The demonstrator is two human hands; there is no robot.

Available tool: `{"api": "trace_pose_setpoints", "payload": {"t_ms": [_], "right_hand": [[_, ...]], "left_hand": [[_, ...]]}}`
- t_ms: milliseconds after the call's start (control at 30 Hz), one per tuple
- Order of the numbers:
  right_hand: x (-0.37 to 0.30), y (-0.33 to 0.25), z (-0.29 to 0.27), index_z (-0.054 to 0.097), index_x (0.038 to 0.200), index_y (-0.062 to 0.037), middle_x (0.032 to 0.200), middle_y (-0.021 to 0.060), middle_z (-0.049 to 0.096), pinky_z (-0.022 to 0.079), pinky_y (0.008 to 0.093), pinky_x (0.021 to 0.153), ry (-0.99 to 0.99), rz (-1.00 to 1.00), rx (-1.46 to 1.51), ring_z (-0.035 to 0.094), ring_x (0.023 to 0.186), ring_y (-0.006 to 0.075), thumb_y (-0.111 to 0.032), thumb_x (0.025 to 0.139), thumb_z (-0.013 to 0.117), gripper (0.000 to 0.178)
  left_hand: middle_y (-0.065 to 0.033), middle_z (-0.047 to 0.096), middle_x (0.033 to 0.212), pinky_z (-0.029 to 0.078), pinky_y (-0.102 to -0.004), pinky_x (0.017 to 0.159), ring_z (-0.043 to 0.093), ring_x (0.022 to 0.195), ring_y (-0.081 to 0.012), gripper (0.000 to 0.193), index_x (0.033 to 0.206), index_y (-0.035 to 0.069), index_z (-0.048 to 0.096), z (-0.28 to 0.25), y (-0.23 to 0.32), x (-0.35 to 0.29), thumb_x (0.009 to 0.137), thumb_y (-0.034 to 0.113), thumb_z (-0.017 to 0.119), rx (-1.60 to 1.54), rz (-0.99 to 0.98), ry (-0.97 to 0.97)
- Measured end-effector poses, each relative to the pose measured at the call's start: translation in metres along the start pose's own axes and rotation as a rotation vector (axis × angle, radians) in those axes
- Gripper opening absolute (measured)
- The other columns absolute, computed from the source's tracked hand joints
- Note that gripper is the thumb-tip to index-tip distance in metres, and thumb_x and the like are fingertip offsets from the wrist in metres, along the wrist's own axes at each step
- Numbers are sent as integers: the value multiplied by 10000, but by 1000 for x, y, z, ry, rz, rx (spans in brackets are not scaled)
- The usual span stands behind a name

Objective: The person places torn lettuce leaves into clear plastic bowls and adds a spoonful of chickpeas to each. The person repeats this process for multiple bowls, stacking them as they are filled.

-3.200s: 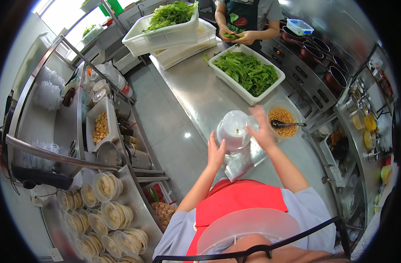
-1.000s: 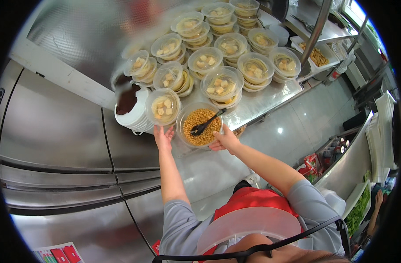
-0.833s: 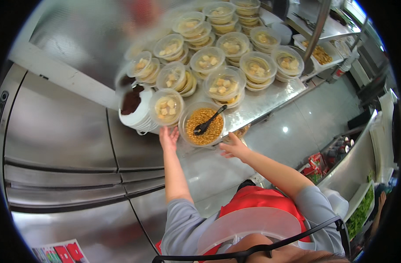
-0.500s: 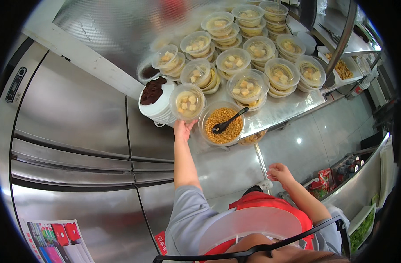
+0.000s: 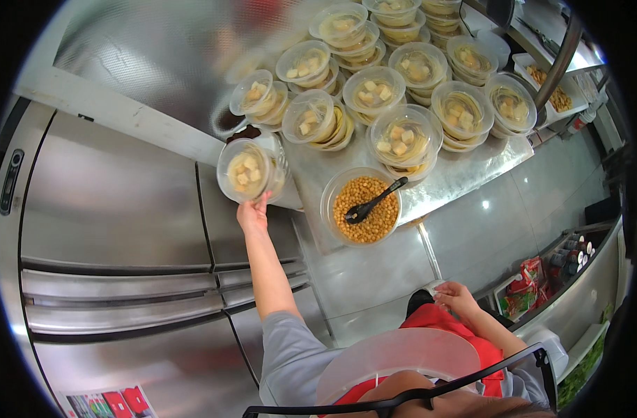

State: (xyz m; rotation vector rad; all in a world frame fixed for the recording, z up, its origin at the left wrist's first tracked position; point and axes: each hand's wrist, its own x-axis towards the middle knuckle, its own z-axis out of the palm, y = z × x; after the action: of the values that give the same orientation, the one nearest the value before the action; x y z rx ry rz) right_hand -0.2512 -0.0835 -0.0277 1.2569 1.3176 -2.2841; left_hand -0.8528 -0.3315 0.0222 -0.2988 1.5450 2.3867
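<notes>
L hand [image 5: 254,216] has shifted clear round plastic tub w/ pale cubes [image 5: 228,169] left, pinching near rim, leaving gap by clear round golden-bean tub [image 5: 327,209]; R hand [image 5: 456,298] (half-curled, empty) apart.

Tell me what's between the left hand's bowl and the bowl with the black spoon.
In the head view, part of a white bucket, then bare metal table, lies between the held bowl and the spoon bowl.

Bowl stacks [image 5: 373,113] stood on the table [image 5: 472,167], behind a tub [image 5: 325,209] at its near edge; spoon [image 5: 375,200] in the tub's beans [image 5: 374,226]. Another bowl [image 5: 223,177], in the left hand [image 5: 254,214], left of the tub. Fridge [image 5: 116,202] farther left.
</notes>
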Motion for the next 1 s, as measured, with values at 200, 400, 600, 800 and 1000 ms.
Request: {"api": "trace_pose_setpoints", "payload": {"t_ms": [200, 400, 600, 800, 1000], "right_hand": [[35, -90, 77, 190, 1655, -51, 1372, 218, 629, 495, 381, 1076, -231, -216, -3, 618, 1253, 274, -125, 966, 740, 884], [73, -139, 137, -93, 1679, -101, 1548, 254, 473, 474, 408, 1096, -300, -254, 152, 545, 1345, 301, -109, 996, 687, 1037], [102, -142, 143, 10, 1684, -110, 1554, 208, 481, 482, 402, 1086, -408, -342, 37, 537, 1346, 281, -145, 991, 684, 968], [70, -53, 74, 616, 1415, -29, 1282, 144, 708, 507, 383, 1033, -436, -327, -383, 649, 1184, 245, -291, 981, 706, 516], [-75, 48, -55, 612, 1432, -48, 1332, 161, 685, 534, 388, 1018, -207, -194, -408, 616, 1299, 231, -316, 981, 705, 533]], "left_hand": [[-337, 531, 1385, 713, -390, 787, 696, 1075, -503, 418, 1450, -161, 382, 33, -11, 91, 1088, 47, 383, -146, 42, 114], [-273, 527, 1374, 641, -486, 976, 619, 1201, -419, 480, 1464, -83, 383, 34, -25, 119, 1059, 86, 578, -405, -138, 53], [-228, 560, 1352, 597, -534, 988, 627, 1167, -327, 666, 1532, 2, 359, 44, -35, 24, 949, 0, 681, 119, 236, 49], [-136, 588, 1338, 545, -398, 923, 622, 1102, -247, 401, 1358, -6, 534, 113, -42, -147, 990, 62, 679, 539, 785, 67], [-186, 616, 1224, 527, -365, 913, 631, 990, -239, 360, 1380, -74, 484, 231, -169, -315, 1041, 13, 564, 467, 1034, -636]]}}
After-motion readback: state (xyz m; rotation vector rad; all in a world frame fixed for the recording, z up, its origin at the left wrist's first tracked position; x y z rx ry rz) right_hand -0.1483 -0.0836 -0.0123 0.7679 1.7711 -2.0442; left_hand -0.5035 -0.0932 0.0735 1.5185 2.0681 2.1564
